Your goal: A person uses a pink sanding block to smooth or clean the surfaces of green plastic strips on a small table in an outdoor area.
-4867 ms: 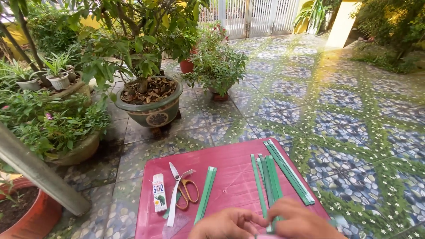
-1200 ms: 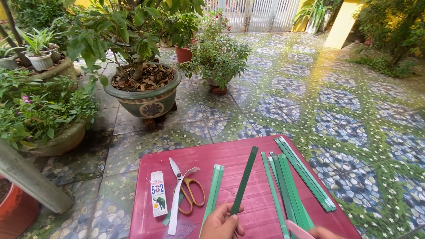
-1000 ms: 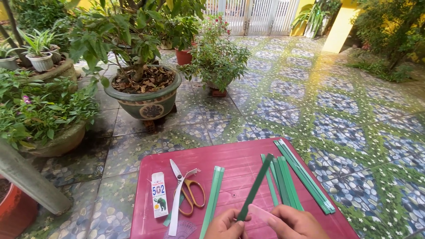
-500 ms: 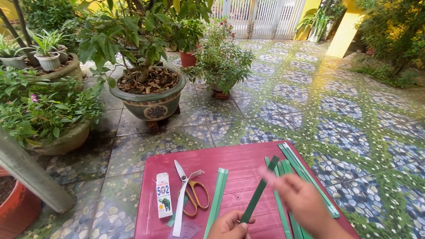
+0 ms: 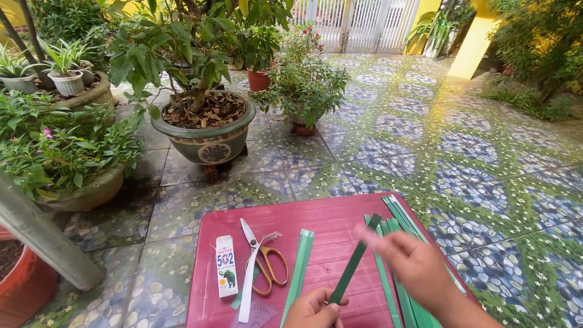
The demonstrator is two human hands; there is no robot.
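Red tray (image 5: 340, 212) on patio tiles, left hand (image 5: 313, 308) grip pinching green strip (image 5: 354, 260), right hand (image 5: 413, 267) blurred, grip state unclear

On my red table (image 5: 328, 215) lie scissors (image 5: 267, 261), a glue bottle (image 5: 226, 265) and a white strip (image 5: 248, 285), with potted plants (image 5: 200, 115) on the tiled floor (image 5: 473, 146) beyond.
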